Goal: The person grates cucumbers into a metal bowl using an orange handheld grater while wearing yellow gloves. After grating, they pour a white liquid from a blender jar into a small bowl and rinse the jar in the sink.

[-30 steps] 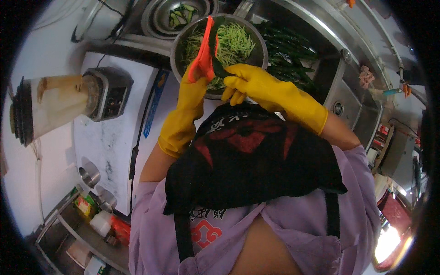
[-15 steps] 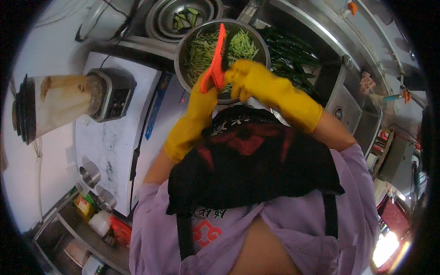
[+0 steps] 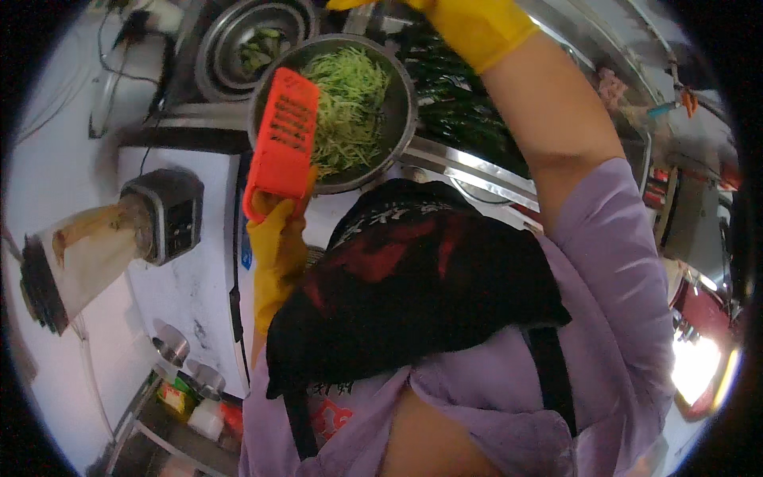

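In my left hand (image 3: 280, 246), gloved in yellow rubber, is the handle end of an orange grater (image 3: 284, 135). The grater stands tilted over the left rim of a metal bowl (image 3: 403, 131), its slotted face showing. Pale green shreds (image 3: 347, 111), which look like cucumber, heap in that bowl. My right hand (image 3: 481, 30), also in a yellow glove, reaches out past the bowl to the upper edge, which cuts it off partly. One stretched finger shows there, and the hand looks open. Below it, long dark green cucumbers (image 3: 453, 87) lie in the sink.
Nested metal bowls (image 3: 208, 67) with green cut pieces (image 3: 262, 49) stand at the upper left. A blender (image 3: 163, 215) lies at an angle in view over a white surface (image 3: 171, 294) on the left. The sink's metal edge (image 3: 493, 171) runs right of the bowl.
My right hand has left the grater and swung up over the sink to the upper edge. The grater has turned its slotted face into view. The whole view has shifted.
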{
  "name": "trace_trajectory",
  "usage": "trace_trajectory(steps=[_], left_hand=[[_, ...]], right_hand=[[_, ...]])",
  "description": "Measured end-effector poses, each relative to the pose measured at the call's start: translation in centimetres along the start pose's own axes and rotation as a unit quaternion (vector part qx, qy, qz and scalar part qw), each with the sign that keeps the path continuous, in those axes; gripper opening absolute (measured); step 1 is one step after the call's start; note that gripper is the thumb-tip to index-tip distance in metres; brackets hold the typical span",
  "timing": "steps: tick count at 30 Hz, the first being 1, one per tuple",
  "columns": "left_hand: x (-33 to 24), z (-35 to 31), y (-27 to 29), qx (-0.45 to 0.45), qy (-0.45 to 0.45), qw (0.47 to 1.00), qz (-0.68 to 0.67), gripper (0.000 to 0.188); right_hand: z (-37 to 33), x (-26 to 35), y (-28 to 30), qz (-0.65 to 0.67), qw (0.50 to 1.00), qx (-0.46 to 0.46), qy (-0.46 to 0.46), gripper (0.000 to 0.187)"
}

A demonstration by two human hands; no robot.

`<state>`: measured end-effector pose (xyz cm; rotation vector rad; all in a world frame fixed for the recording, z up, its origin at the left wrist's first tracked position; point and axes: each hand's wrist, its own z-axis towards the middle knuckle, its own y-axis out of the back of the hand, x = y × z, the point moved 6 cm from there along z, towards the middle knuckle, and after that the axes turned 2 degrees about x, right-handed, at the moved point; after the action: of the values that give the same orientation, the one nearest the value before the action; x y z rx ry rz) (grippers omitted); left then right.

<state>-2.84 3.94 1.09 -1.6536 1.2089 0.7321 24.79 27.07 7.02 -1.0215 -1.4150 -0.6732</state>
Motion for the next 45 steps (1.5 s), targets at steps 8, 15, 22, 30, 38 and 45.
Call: trace_trajectory(steps=[8,15,22,30,38,45], left_hand=[[-0.3,0.3,-1.5,-0.030,0.007,0.998,-0.060,0.050],[-1.7,0.3,-0.4,-0.090,-0.030,0.930,0.355,0.041],[-1.1,0.1,-2.8,-0.083,-0.027,0.989,0.118,0.051],[-1.7,-0.2,-4.4,-0.023,-0.072,0.997,-0.026,0.050],[-2.7,-0.2,-5.6,-0.015,-0.074,0.994,-0.077,0.048],[-1.6,0.5,-1.7,-0.024,-0.090,0.995,-0.044,0.061]], right_hand=[[-17.9,-21.2,15.0,-0.459,0.849,-0.125,-0.230,0.038],[-24.1,-38.8,13.0,-0.670,0.671,-0.182,-0.260,0.049],[-23.2,-38.9,14.3,-0.349,0.832,-0.154,-0.404,0.053],[-26.2,-10.6,19.9,-0.202,0.811,-0.539,0.106,0.029],[-19.4,5.9,21.0,-0.282,0.825,-0.443,0.209,0.023],[-19.9,2.8,25.6,-0.078,0.934,-0.292,0.191,0.041]])
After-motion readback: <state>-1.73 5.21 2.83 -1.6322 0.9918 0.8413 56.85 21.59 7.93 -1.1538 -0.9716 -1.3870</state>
